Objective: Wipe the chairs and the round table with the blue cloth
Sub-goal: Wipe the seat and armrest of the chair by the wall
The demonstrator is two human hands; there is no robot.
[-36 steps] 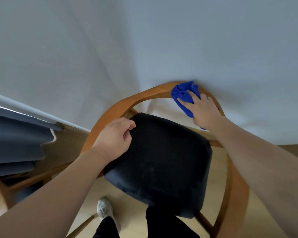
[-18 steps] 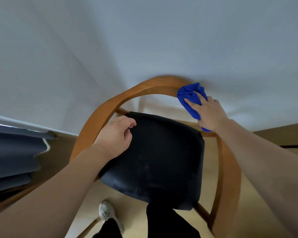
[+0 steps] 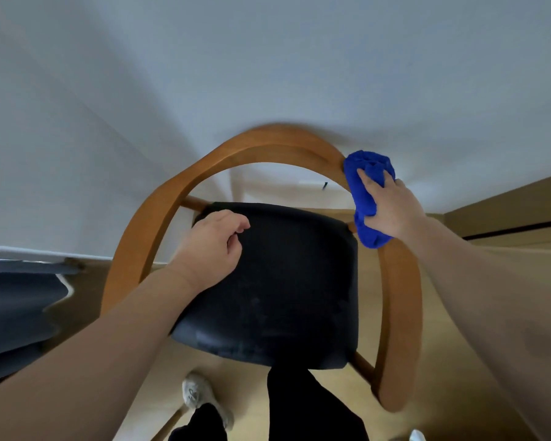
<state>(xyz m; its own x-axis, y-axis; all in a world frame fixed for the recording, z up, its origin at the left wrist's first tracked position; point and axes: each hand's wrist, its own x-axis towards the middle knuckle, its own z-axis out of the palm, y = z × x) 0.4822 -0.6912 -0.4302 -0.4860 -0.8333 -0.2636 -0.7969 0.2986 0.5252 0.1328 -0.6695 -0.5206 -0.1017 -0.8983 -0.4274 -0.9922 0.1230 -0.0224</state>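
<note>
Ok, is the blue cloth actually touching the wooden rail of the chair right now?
Touching. The head view shows the right hand pressing the blue cloth flat onto the curved wooden rail, with no gap between cloth and wood.

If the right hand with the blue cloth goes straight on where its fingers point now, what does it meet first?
Probably the white wall. The right hand presses the blue cloth on the chair's wooden rail, fingers pointing up the picture past it; depth is unclear.

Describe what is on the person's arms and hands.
Both forearms are bare to the frame edge: no sleeves visible. The left hand and right hand wear no gloves, and no rings, watch or wristband show.
</note>
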